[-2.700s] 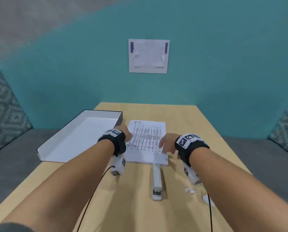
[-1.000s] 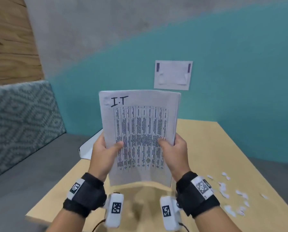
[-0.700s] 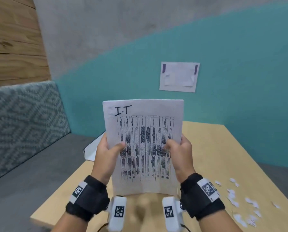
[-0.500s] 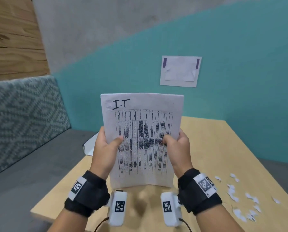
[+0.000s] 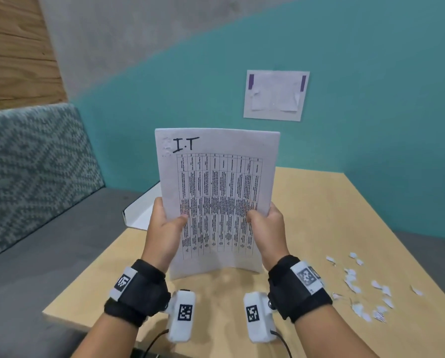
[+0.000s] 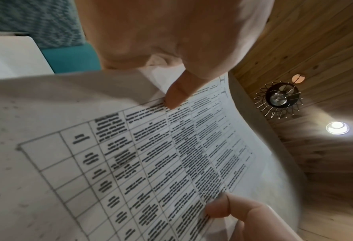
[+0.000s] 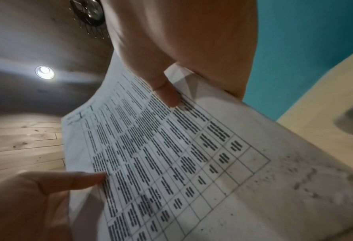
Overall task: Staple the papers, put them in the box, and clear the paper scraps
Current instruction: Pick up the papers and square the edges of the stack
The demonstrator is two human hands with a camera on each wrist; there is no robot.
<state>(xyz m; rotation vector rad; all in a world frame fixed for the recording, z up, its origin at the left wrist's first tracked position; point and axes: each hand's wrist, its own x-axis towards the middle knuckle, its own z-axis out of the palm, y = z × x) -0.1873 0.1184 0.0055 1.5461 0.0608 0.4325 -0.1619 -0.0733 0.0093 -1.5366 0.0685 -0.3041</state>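
Observation:
I hold a stack of printed papers [image 5: 217,192] upright, its bottom edge down at the wooden table [image 5: 319,218]; "I.T" is written at the top. My left hand [image 5: 164,226] grips the left edge, thumb on the front [image 6: 176,93]. My right hand [image 5: 265,226] grips the right edge, thumb on the printed table [image 7: 167,94]. Each wrist view shows the papers [image 6: 171,154] [image 7: 171,154] from below. A corner of the white box [image 5: 141,210] shows behind the papers on the left. Several paper scraps [image 5: 363,288] lie on the table at the right. The stapler is hidden.
A grey patterned bench [image 5: 32,166] runs along the left of the table, a teal wall [image 5: 371,112] behind it. A sheet taped to the wall [image 5: 275,95] hangs above the table's far edge.
Both hands have lifted the papers off the table and stood them upright. Over the last second the stack has risen and dropped a little, held the same way.

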